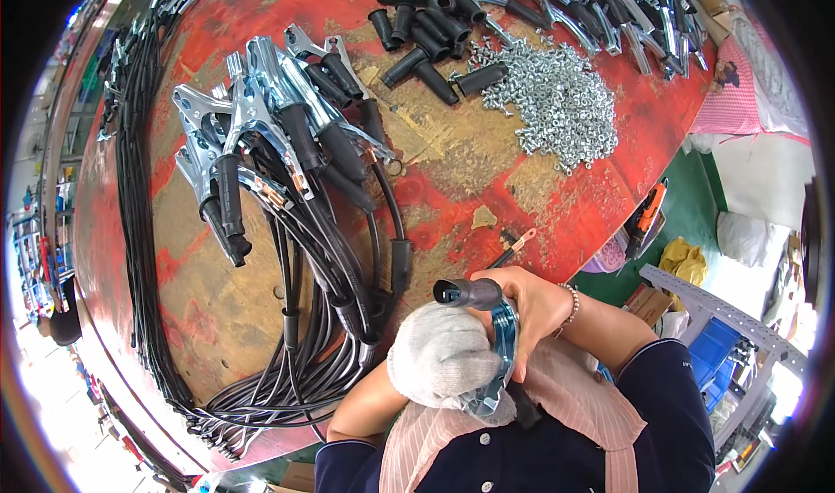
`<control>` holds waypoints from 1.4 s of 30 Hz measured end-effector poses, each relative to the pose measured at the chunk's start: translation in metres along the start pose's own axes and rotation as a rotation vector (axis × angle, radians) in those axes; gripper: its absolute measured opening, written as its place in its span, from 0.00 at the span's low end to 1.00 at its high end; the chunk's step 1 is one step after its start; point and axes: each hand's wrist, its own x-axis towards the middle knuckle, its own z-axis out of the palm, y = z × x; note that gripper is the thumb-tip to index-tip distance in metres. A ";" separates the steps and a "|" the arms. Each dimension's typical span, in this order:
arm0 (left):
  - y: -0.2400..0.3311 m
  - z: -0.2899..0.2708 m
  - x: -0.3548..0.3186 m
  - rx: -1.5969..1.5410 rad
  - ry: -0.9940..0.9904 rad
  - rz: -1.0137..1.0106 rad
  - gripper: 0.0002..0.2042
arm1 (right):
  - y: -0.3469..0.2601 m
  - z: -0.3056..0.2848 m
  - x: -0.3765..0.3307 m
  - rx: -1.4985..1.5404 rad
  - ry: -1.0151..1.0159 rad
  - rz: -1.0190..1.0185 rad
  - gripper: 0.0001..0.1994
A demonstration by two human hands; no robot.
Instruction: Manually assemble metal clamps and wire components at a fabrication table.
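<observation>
At a scuffed red table (461, 167) above green floor (687, 204), both hands (442, 354) tight around a silver clamp (505, 328).

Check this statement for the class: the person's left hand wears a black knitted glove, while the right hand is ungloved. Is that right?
Not quite: the glove on the left hand is whitish, not black, as the head view shows. The right hand is indeed ungloved.

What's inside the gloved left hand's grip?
Part of a shiny metal clamp shows along the right side of the gloved left hand, with a black sleeve at its upper end. What the hand itself covers cannot be seen.
</observation>
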 end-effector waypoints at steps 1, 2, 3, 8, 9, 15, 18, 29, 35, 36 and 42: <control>0.003 -0.005 0.001 0.148 0.032 0.106 0.16 | -0.001 0.000 0.003 0.011 -0.005 -0.003 0.31; 0.007 -0.009 0.002 0.297 0.064 0.211 0.16 | -0.002 0.000 0.005 0.021 -0.009 -0.005 0.31; 0.011 -0.012 0.003 0.446 0.097 0.317 0.16 | -0.003 0.002 0.004 -0.014 0.041 -0.017 0.31; 0.029 -0.010 0.007 0.370 0.307 -0.046 0.17 | -0.019 0.007 0.002 -0.260 0.224 -0.012 0.33; 0.036 -0.015 0.008 0.254 0.334 0.086 0.20 | -0.026 0.007 0.000 -0.363 0.227 0.009 0.35; 0.038 0.009 0.029 -0.083 0.770 -0.179 0.17 | -0.033 -0.052 -0.065 -0.410 0.341 -0.389 0.36; 0.040 0.006 0.035 -0.331 0.967 -0.165 0.10 | -0.070 -0.061 -0.102 -0.354 0.988 -0.662 0.30; 0.031 0.002 0.034 -0.528 0.983 -0.097 0.14 | -0.097 -0.189 -0.160 -1.490 1.660 -0.204 0.28; 0.035 -0.012 0.038 -0.918 0.805 0.283 0.18 | -0.092 -0.077 -0.074 -1.425 1.381 -0.638 0.22; 0.039 -0.010 0.043 -0.815 0.707 0.339 0.18 | -0.081 -0.044 -0.068 -1.453 1.050 -0.507 0.23; 0.021 0.001 0.025 -0.215 1.022 0.304 0.32 | 0.002 0.053 -0.004 -0.977 0.316 -0.120 0.39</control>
